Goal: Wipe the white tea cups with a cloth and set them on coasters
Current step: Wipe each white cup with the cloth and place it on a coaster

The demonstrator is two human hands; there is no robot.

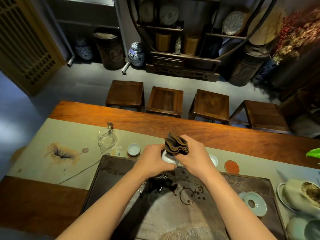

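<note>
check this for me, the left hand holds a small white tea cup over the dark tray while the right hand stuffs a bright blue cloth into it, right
Not quite. In the head view, the folded cloth is dark brown, not bright blue. The rest holds: the left hand holds the small white tea cup over the dark tray, and the right hand works the cloth.

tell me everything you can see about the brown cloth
The brown cloth is dark brown with lighter tan edges, soft and bunched into wavy folds that fan upward. The right hand grips it, its fingers curled round the lower part. Its bottom end is pushed against a white tea cup held by the left hand, above the far edge of the dark tea tray. It is held in the air and touches nothing else.
</note>
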